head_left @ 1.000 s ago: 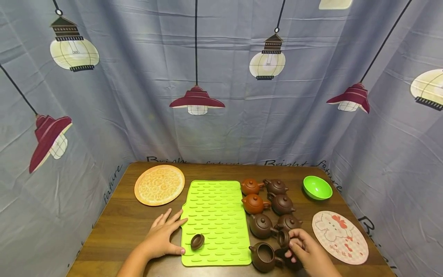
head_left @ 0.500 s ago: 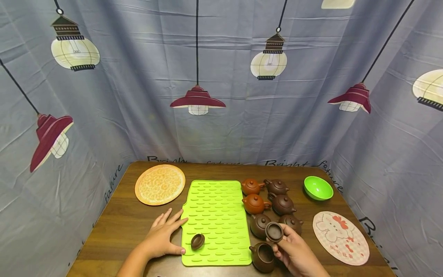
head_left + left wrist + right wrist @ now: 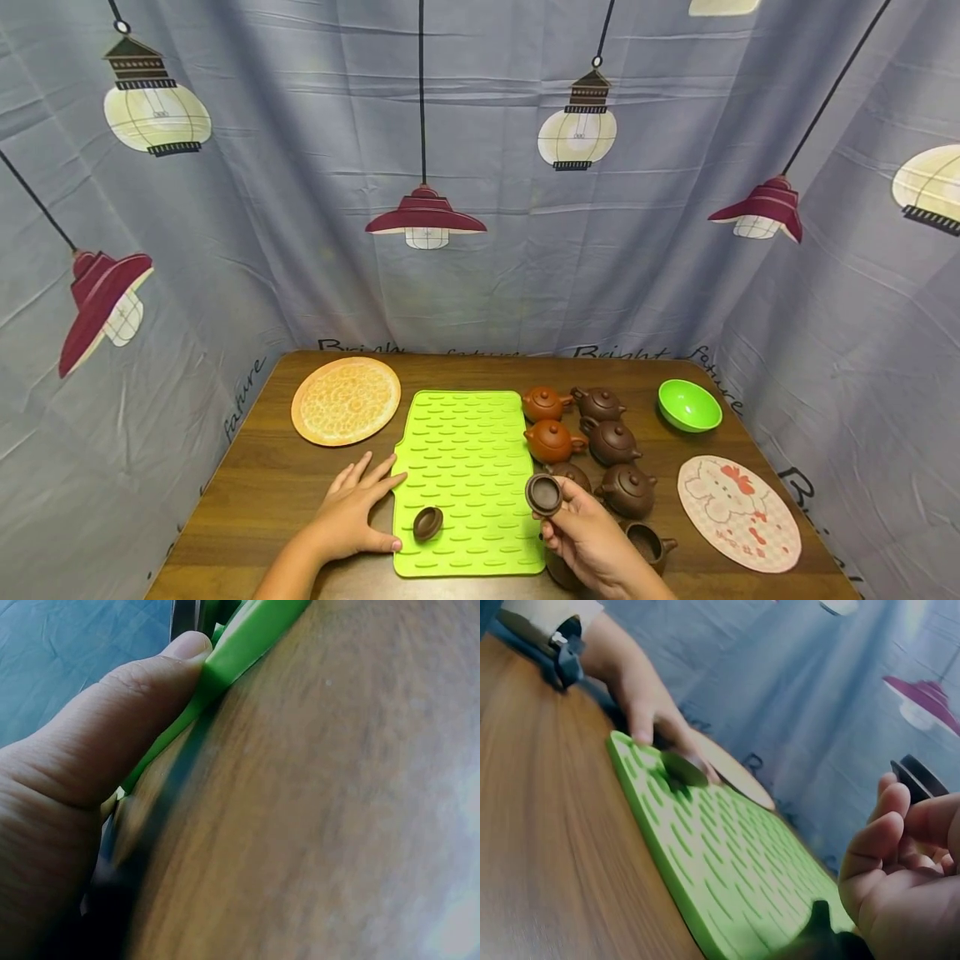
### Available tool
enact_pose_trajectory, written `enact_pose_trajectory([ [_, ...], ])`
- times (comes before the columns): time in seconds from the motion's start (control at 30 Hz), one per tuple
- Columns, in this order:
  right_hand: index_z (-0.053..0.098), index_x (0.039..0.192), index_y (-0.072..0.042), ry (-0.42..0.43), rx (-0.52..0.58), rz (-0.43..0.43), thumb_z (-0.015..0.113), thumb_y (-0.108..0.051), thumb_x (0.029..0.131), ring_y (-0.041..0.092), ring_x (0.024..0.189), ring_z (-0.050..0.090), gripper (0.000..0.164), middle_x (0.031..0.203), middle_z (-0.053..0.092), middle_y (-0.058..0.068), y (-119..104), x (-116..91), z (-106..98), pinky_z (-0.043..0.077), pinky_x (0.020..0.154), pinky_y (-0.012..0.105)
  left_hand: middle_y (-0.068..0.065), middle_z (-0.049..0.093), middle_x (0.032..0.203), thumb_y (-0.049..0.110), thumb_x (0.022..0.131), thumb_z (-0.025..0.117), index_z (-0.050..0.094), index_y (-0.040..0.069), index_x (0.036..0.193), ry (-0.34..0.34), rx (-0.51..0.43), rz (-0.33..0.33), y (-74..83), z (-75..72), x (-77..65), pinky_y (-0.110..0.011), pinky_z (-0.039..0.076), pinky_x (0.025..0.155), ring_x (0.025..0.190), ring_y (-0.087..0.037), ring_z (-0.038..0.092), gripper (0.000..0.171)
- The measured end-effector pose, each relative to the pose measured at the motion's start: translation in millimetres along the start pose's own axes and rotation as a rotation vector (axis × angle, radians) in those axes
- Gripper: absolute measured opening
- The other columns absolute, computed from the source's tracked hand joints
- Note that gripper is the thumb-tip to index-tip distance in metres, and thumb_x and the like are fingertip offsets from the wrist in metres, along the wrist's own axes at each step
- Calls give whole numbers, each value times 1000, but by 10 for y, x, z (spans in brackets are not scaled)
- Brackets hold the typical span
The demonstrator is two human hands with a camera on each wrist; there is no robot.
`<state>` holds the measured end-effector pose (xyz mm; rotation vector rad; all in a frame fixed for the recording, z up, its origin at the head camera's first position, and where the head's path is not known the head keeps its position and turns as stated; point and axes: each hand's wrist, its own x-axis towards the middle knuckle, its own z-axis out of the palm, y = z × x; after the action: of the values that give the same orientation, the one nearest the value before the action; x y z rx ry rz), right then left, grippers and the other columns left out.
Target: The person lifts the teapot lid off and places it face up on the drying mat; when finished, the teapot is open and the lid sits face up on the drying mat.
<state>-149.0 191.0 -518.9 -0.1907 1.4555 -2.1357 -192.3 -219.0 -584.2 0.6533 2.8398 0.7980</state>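
My right hand (image 3: pixel 588 533) pinches a dark brown teapot lid (image 3: pixel 543 494) between thumb and fingers, its hollow underside facing the head camera. In the head view it overlaps the right edge of the green mat (image 3: pixel 468 467). A second brown lid (image 3: pixel 427 524) lies tilted on the mat's near left part. My left hand (image 3: pixel 348 512) rests spread beside the mat, with thumb and fingertips at its left edge; the left wrist view shows the thumb (image 3: pixel 135 705) against the green rim. A lidless brown teapot (image 3: pixel 648 546) is partly hidden behind my right hand, another brown teapot (image 3: pixel 561 573) mostly so.
Right of the mat stand two orange teapots (image 3: pixel 551 441) and several lidded brown teapots (image 3: pixel 628 490), close together. Farther right are a green bowl (image 3: pixel 689 406) and a round pink mat (image 3: pixel 738 514). A round orange mat (image 3: pixel 346 401) lies at the back left. Curtains surround the table's back and sides.
My right hand has carried the lid leftward from above the right-hand teapots to the green mat's edge, turning its underside into view. The left hand stays in place.
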Motion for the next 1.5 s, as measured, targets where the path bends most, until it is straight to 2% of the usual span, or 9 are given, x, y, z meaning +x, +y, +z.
enact_pose_trajectory([
  [0.1, 37, 150, -6, 35, -52, 32, 57, -23, 109, 0, 78, 61, 48, 104, 63, -3, 10, 80, 90, 54, 69, 13, -2, 26, 174, 84, 67, 75, 47, 29, 159, 7, 5, 4, -8, 2, 2, -68, 4, 123, 160, -47, 10, 112],
  [0.2, 40, 148, -1, 73, -100, 55, 61, -24, 107, 2, 74, 60, 52, 103, 65, 1, 25, 156, 189, 53, 64, 15, -2, 26, 174, 84, 67, 75, 47, 29, 159, 10, 3, 6, -10, 4, 3, -68, 4, 123, 160, -47, 10, 112],
  [0.47, 52, 134, -2, 136, -150, 117, 64, -21, 106, 3, 66, 59, 37, 97, 72, 7, 113, 327, 436, 50, 58, 17, -2, 26, 174, 84, 66, 75, 48, 29, 159, 1, 2, -4, 10, 4, -1, -69, 5, 123, 160, -48, 10, 112],
  [0.6, 57, 126, -3, 156, -211, 137, 56, -8, 106, 6, 64, 58, 21, 93, 71, 10, 212, 392, 574, 49, 58, 19, -2, 26, 174, 84, 66, 75, 48, 29, 159, 0, 7, -9, 14, -3, -3, -68, 5, 123, 160, -48, 10, 111],
  [0.73, 60, 121, -3, 190, -296, 132, 51, -2, 105, 8, 62, 57, 18, 88, 70, 10, 331, 461, 685, 47, 56, 18, -3, 26, 174, 84, 67, 75, 47, 29, 159, 3, 2, -5, 14, -9, 0, -69, 4, 123, 160, -48, 9, 111],
  [0.97, 59, 118, -2, 220, -347, 156, 48, 3, 102, 8, 57, 56, 19, 88, 69, 12, 529, 556, 687, 44, 49, 16, -3, 26, 174, 85, 66, 74, 47, 29, 159, 5, -9, -8, 0, 11, -5, -68, 3, 123, 161, -47, 9, 112],
  [1.2, 60, 113, 1, 272, -465, 197, 46, 2, 102, 10, 54, 56, 17, 88, 70, 13, 513, 569, 721, 45, 45, 18, -3, 28, 173, 83, 66, 76, 47, 30, 159, 27, 0, 3, -3, 0, 0, -70, 4, 123, 160, -47, 11, 110],
  [1.33, 57, 112, 3, 279, -465, 216, 44, 4, 102, 10, 54, 58, 17, 88, 69, 16, 514, 561, 726, 49, 46, 18, -3, 27, 174, 83, 67, 76, 46, 30, 160, 20, -9, 1, 2, 3, 7, -69, 4, 123, 161, -46, 10, 111],
  [1.5, 55, 107, 3, 289, -457, 198, 44, 6, 102, 12, 57, 63, 12, 86, 67, 16, 517, 553, 718, 53, 48, 20, -2, 26, 174, 84, 67, 75, 47, 30, 160, 12, -12, -10, 7, 8, 2, -68, 4, 123, 161, -46, 9, 111],
])
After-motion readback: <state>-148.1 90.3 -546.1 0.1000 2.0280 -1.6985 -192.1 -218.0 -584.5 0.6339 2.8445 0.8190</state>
